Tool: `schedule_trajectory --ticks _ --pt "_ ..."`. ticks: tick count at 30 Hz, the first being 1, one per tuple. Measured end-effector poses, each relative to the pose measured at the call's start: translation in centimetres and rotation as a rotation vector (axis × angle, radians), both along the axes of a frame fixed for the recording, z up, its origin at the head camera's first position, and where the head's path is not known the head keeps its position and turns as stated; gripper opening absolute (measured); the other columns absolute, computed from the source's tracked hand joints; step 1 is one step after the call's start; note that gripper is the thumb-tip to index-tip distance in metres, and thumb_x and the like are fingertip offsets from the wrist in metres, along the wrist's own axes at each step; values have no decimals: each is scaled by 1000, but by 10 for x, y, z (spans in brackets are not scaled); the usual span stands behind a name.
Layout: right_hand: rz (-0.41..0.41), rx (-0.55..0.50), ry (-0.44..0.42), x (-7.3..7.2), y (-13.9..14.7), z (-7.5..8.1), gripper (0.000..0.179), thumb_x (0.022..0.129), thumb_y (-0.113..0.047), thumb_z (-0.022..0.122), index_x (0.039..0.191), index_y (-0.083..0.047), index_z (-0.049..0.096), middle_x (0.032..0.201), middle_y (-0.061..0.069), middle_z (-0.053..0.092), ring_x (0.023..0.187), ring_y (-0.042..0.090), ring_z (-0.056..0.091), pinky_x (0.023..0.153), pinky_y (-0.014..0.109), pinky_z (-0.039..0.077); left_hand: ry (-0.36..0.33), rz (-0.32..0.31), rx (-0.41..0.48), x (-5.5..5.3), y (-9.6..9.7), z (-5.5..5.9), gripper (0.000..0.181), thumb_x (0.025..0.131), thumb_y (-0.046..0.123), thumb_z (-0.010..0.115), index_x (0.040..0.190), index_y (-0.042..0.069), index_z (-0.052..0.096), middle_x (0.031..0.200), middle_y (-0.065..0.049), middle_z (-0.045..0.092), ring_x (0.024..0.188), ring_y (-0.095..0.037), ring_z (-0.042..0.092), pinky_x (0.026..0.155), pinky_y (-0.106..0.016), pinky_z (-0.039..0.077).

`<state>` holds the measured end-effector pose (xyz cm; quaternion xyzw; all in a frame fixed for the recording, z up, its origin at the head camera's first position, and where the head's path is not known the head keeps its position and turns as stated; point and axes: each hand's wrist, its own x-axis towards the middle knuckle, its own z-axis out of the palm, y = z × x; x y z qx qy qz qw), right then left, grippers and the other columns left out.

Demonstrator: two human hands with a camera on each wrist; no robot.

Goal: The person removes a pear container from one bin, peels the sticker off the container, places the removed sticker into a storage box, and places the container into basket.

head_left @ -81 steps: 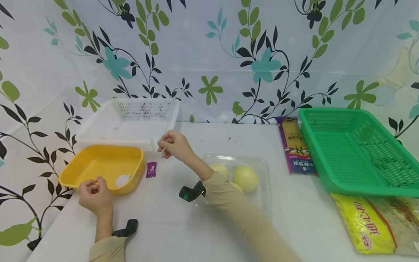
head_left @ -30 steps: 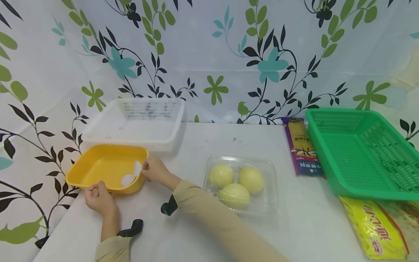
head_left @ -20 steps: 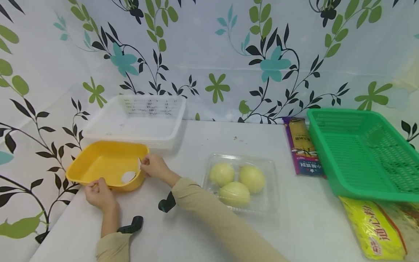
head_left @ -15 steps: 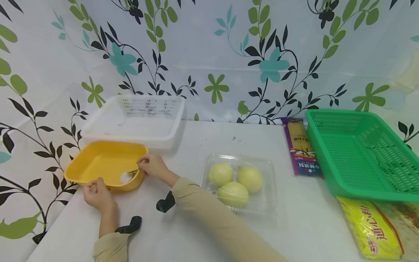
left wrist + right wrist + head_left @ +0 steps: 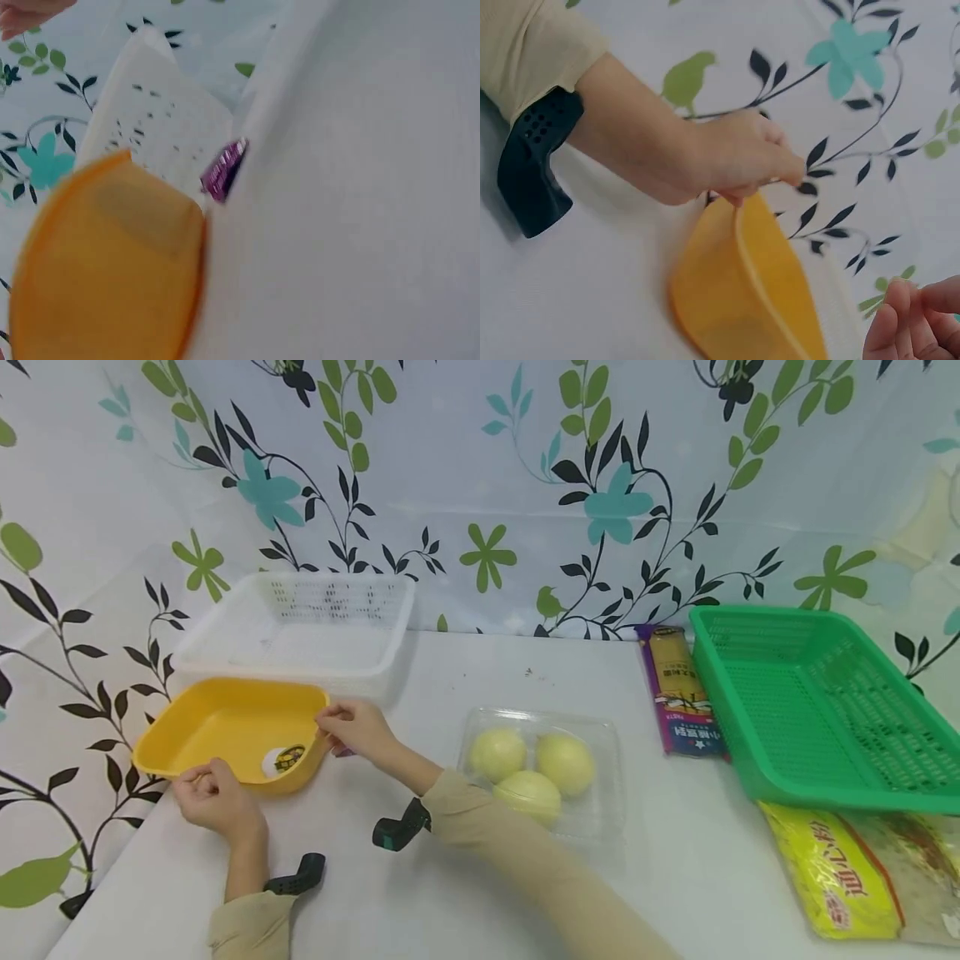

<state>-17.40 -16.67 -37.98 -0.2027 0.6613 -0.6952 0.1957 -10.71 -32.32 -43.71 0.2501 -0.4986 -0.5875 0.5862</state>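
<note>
A yellow plastic bin (image 5: pixel 225 718) sits at the left of the table. Inside, a plain white round piece (image 5: pixel 268 763) lies beside a round piece with black-and-yellow print (image 5: pixel 289 758). My right hand (image 5: pixel 358 729) is just at the bin's right rim, fingers loosely bent around nothing. Mostly hidden beneath it in the head view is a small purple-wrapped candy, which the left wrist view shows whole, a purple packet (image 5: pixel 225 169) on the table. At the bin's near-left rim, my left hand (image 5: pixel 217 797) hangs loosely curled, thumb close to the fingertips, holding nothing visible.
Behind the bin stands a white perforated basket (image 5: pixel 300 635). A clear plastic box (image 5: pixel 600 818) holds three pale yellow round fruits. To the right are a pasta packet (image 5: pixel 681 693), a green basket (image 5: pixel 720 727) and a yellow food bag (image 5: pixel 832 877). A patterned cloth hangs behind.
My right hand carried a white piece from beside the white basket to the yellow bin and let it drop, printed side up. It has since drawn slightly right. The left hand stays near the rim.
</note>
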Motion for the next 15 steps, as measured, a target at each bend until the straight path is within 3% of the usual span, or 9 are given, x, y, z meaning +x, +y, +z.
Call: schedule_trajectory --ticks 4,7,12,15 --pt "55 -36 53 6 23 15 13 88 -5 56 92 7 58 76 16 62 55 16 56 56 27 51 6 -26 -213 4 28 24 11 81 0 57 72 3 51 47 0 35 45 -7 31 48 -15 25" --pt "96 -70 101 9 43 25 16 89 -4 54 97 10 57 81 21 61 57 14 55 59 26 51 78 -96 -291 5 45 42 7 79 -3 57 73 -2 54 47 0 37 44 -7 30 46 -15 24" --pt "145 -110 156 15 80 43 17 90 -2 51 100 11 55 83 23 58 61 14 54 62 26 50 187 -268 -324 3 66 64 3 77 -4 58 74 -3 56 47 0 39 43 -7 30 43 -13 24" --pt "142 -110 184 25 104 59 16 90 0 49 100 12 53 80 18 58 61 13 54 63 27 50 262 -449 -307 4 80 73 4 78 -6 57 76 -8 54 48 -3 42 42 -8 33 40 -13 27"
